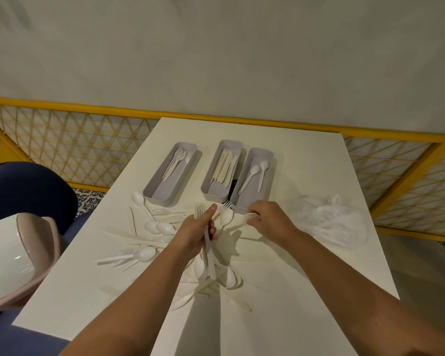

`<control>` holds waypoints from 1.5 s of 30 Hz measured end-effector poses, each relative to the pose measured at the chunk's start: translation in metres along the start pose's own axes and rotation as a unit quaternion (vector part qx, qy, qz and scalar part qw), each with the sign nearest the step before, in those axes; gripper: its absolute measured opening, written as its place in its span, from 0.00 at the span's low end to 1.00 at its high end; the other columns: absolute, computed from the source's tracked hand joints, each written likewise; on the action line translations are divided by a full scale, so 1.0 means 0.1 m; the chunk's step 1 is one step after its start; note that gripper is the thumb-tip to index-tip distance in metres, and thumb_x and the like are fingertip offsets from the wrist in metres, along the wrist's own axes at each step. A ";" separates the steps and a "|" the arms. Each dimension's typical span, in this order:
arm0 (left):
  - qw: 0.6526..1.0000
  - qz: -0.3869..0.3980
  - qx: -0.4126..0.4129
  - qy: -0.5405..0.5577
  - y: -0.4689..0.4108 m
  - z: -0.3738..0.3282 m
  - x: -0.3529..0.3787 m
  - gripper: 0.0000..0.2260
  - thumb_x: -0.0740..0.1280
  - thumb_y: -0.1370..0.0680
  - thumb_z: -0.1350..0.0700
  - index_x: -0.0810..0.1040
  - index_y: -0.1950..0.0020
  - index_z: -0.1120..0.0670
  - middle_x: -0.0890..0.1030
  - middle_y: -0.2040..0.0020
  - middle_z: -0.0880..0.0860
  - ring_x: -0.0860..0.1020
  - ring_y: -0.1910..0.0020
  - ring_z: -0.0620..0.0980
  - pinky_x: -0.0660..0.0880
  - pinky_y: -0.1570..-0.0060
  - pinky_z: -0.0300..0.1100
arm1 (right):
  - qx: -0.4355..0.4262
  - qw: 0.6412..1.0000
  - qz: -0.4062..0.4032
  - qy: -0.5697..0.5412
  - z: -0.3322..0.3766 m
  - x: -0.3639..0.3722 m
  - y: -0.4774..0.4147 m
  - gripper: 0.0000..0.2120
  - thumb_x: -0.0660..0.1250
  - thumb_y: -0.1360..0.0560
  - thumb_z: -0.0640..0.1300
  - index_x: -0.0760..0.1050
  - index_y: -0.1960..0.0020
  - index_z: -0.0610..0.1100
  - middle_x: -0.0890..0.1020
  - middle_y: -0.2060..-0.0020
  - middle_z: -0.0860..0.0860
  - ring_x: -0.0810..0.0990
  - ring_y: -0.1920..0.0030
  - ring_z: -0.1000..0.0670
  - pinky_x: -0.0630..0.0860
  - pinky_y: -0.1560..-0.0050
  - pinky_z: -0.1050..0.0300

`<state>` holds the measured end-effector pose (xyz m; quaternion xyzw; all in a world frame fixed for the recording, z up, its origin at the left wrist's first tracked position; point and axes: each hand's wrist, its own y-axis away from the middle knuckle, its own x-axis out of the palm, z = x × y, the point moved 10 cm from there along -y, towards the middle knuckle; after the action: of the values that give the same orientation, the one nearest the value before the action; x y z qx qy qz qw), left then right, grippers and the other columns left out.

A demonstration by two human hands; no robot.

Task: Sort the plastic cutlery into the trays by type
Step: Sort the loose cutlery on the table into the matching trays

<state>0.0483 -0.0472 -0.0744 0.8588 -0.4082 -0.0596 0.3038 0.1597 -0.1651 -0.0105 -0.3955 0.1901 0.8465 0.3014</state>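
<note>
The left hand [199,233] grips a fork [198,210], tines pointing away toward the trays [165,190]; the right hand [269,220] pinches a white piece [249,216].

Sorting plastic cutlery [165,228] at a white table [319,163].
Gripping a fork [199,210] tines-up in the left hand [199,232], pinching a white piece [249,216] in the right hand [269,219] beside the spoon tray's [254,196] near end; knife tray [213,197] and fork tray [165,191] to its left.

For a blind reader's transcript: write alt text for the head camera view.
The left hand grips forks and the right hand pinches a white piece, with loose cutlery scattered on the white table. Behind stand a fork tray, a knife tray and a spoon tray.
</note>
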 end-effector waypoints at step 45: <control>0.892 -0.123 0.119 -0.418 -1.76 -1.50 -1.76 0.17 0.64 0.22 0.56 0.70 0.34 0.59 0.76 0.39 0.61 0.77 0.46 0.58 0.73 0.49 0.45 | 0.276 0.915 0.014 -0.293 0.77 1.27 -1.94 0.17 0.54 0.19 0.42 0.64 0.31 0.42 0.72 0.66 0.46 0.69 0.73 0.50 0.67 0.71 0.58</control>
<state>0.1019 0.2379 -0.0790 0.8277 -0.3927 -0.4008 -0.0095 0.1806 0.0684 -0.0788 -0.0283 0.3250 0.8424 0.4289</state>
